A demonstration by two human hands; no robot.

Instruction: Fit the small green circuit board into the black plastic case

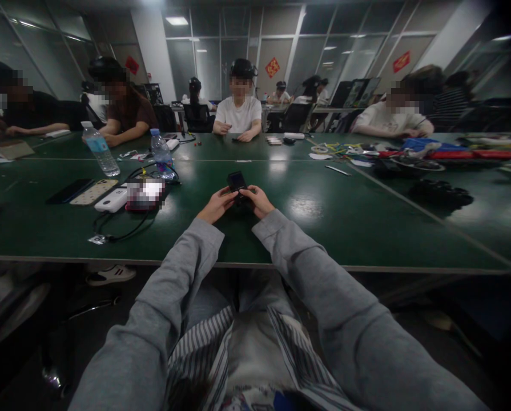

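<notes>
A small black box-like object (237,180) with a flat, raised upper part is held between my two hands, just above the green table (324,228). My left hand (217,205) grips it from the left, thumb pressed on its near side. From the right, my right hand (258,201) closes on the same object, its thumb meeting the left one near the middle. The object's exact kind is too dark and small to make out. Its lower part and my other fingers are partly hidden.
Left of my hands lie phones (93,192), a white power bank (112,198), a black cable (131,231) and two water bottles (101,149) (163,153). On the right are coloured cables (336,149), a white stick (338,170) and a black lumpy object (441,193). Several people sit opposite.
</notes>
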